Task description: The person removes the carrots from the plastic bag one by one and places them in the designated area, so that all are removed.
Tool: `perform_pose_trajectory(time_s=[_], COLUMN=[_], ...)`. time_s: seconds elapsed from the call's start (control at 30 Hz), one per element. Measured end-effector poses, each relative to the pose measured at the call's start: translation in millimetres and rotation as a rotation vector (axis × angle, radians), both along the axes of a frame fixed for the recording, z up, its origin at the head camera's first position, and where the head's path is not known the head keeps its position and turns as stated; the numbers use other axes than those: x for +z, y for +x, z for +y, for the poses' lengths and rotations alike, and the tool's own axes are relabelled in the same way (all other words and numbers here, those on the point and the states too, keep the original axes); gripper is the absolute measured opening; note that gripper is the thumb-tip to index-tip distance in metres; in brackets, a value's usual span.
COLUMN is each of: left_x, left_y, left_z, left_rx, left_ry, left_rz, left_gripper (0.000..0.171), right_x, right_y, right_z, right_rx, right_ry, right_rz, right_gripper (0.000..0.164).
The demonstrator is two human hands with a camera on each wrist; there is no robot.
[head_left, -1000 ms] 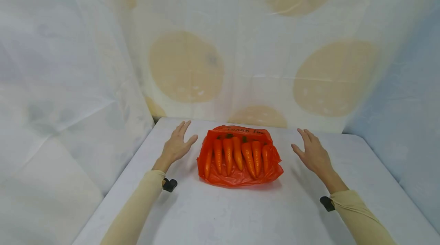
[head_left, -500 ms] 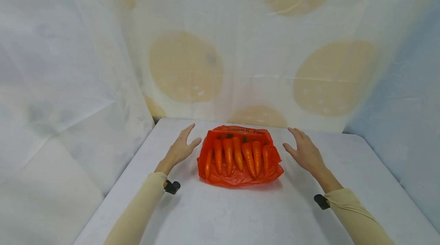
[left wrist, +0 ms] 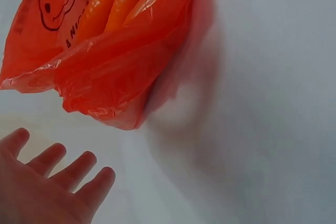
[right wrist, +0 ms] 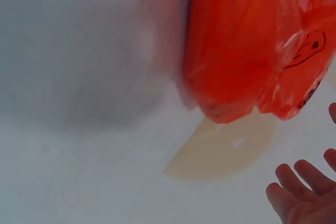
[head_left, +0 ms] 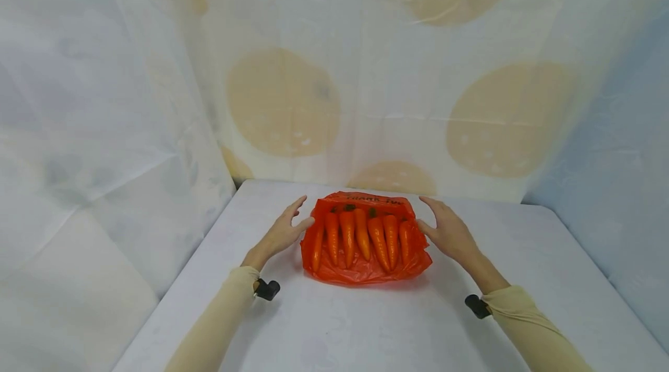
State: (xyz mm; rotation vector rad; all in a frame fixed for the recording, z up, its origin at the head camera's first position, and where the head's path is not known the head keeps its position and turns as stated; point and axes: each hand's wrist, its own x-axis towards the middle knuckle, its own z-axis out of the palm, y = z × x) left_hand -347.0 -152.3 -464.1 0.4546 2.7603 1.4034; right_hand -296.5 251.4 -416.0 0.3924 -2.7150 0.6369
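Note:
A red plastic bag [head_left: 360,275] lies in the middle of the table, its mouth spread wide. Several orange carrots [head_left: 347,238] with green tops sit side by side in it. My left hand [head_left: 282,234] is at the bag's left side, fingers extended and thumb near its edge. On the other side, my right hand [head_left: 452,233] has its thumb close to the bag's right rim, fingers spread. Neither hand grips anything. In the left wrist view a gap shows between the left fingers [left wrist: 97,184] and the bag [left wrist: 115,77]; the right wrist view likewise shows the right fingers [right wrist: 294,179] apart from the bag.
The white table [head_left: 334,331] runs up to a pale sheet with yellowish round patches [head_left: 284,102] behind the bag. Whitish sheets hang on the left [head_left: 94,157] and right [head_left: 617,157]. A small black device [head_left: 268,289] is strapped at each wrist.
Both hands have moved inward toward the bag, the left one to the right and the right one to the left. The bag and carrots have stayed in place.

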Motion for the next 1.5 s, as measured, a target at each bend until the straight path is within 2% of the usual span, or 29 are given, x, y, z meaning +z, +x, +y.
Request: perform_pose_trajectory(time_s=[0.2, 0.37, 0.6, 0.77, 0.9, 1.0, 1.23, 1.5], left_x=[-4.0, -8.6, -12.9, -13.4, -13.4, -13.4, -13.4, -15.4], left_y=[0.0, 1.3, 6.7, 8.5, 8.9, 9.0, 10.5, 11.8], left_z=[7, 10, 7, 4, 2, 1, 1, 2], left_rx=[-0.054, -0.080, -0.152, -0.175, -0.168, -0.151, -0.123, -0.115], left_ry=[0.073, 0.075, 0.124, 0.118, 0.102, 0.087, 0.061, 0.046], left_rz=[-0.059, -0.101, -0.133, -0.135, -0.161, -0.172, -0.186, -0.213], left_gripper=[0.074, 0.072, 0.066, 0.063, 0.065, 0.065, 0.064, 0.061], right_x=[0.5, -5.3, -8.3, -8.1, -10.5, -14.5, -27.2, -40.6], right_y=[3.9, 8.6, 11.9, 9.2, 7.7, 5.4, -2.1, -5.8], right_z=[-23, -45, -74, -92, -106, -115, -132, -144], right_rx=[0.083, 0.154, 0.212, 0.199, 0.153, 0.128, 0.102, 0.056], right_ry=[-0.034, -0.013, -0.002, -0.003, -0.005, -0.011, -0.046, -0.087], right_rz=[0.001, 0.022, -0.048, -0.153, -0.248, -0.286, -0.341, -0.346], right_gripper=[0.059, 0.054, 0.052, 0.052, 0.054, 0.055, 0.060, 0.064])
